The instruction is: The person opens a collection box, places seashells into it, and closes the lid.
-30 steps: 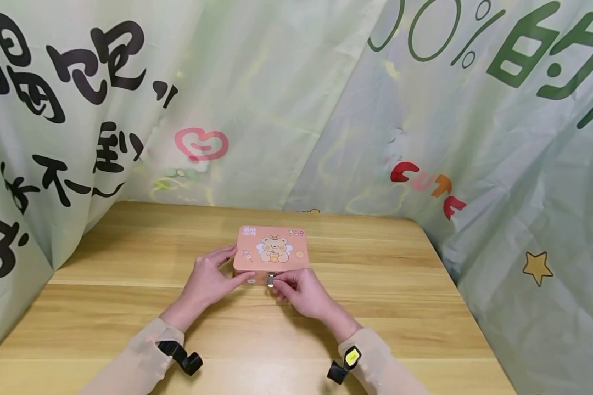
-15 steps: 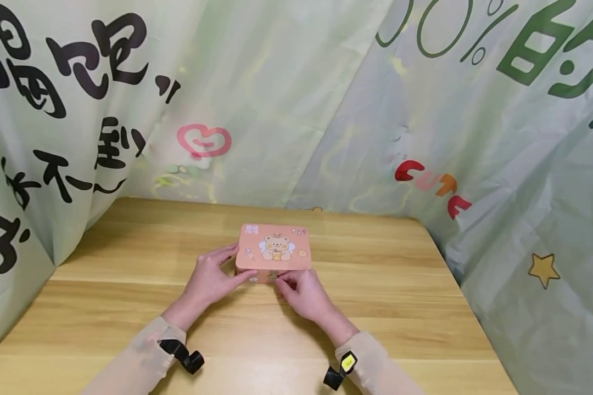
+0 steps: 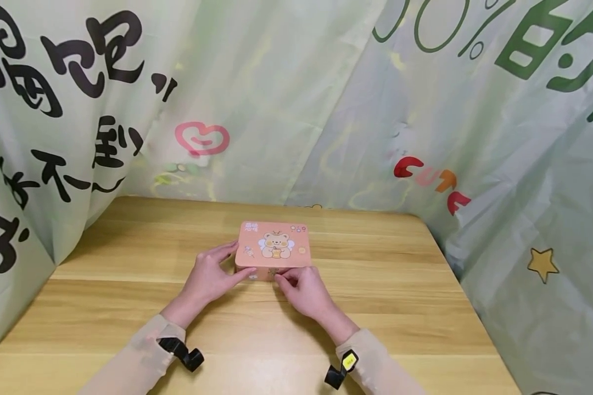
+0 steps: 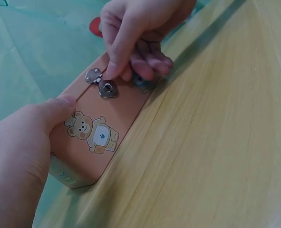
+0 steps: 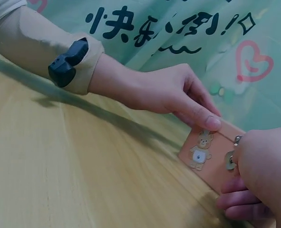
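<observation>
A pink tin box [image 3: 273, 244] with a bear printed on its lid lies on the wooden table, lid down. On its front is a metal latch [image 4: 107, 88], its flap lying flat against the front wall. My left hand [image 3: 208, 278] grips the box's left end, thumb on the front and fingers at the left side. At the latch, the thumb and forefinger of my right hand [image 3: 303, 291] pinch at its right edge; the other fingers are curled below. The right wrist view shows the latch [image 5: 229, 160] partly hidden behind the right hand.
The wooden table [image 3: 400, 307] spreads around the box. Behind and beside it hangs a pale green printed curtain [image 3: 257, 109]. Each sleeve carries a black wrist camera, one on the left [image 3: 182, 352] and one on the right [image 3: 340, 372].
The latch flap, which stuck out silvery from the front a second ago, now lies flatter against the box. Both hands stay almost in place; the head view has shifted slightly.
</observation>
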The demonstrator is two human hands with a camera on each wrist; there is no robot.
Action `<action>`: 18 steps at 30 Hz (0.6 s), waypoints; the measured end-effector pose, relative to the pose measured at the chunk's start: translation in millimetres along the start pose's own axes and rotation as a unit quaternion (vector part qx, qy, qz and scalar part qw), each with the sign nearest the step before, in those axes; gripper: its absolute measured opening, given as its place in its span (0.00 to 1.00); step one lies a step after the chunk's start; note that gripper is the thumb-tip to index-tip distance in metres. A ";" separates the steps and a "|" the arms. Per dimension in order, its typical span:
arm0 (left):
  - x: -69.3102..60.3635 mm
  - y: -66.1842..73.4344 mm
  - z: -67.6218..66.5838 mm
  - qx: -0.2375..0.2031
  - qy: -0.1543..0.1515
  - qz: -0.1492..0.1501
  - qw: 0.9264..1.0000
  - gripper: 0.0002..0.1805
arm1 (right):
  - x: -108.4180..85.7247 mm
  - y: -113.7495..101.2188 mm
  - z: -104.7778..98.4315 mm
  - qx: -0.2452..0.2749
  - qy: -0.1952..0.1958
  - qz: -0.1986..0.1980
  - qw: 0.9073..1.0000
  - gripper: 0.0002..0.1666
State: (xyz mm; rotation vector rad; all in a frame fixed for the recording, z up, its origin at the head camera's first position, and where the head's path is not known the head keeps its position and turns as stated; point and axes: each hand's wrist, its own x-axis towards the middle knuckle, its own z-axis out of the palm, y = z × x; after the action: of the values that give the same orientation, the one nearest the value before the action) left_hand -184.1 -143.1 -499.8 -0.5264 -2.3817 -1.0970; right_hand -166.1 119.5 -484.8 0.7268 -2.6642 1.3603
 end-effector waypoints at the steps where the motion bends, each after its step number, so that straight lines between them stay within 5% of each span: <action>1: 0.3 -1.0 -0.3 0.001 0.001 -0.001 1.000 0.41 | -0.1 -0.4 -1.6 0.013 -0.005 0.004 1.000 0.11; 10: 1.5 -0.2 -9.0 -0.011 0.019 -0.025 0.999 0.28 | -3.0 -4.5 -16.5 0.025 0.020 -0.032 0.999 0.11; 18: 19.1 13.3 -21.3 0.016 0.028 0.005 0.999 0.25 | -2.5 -7.7 -38.0 0.036 0.043 -0.064 0.996 0.04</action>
State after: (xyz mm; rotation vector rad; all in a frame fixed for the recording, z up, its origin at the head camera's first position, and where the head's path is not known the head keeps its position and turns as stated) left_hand -187.6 -148.8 -468.9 -0.4890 -2.3422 -1.0543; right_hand -166.4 146.2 -456.6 0.8102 -2.4682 1.4280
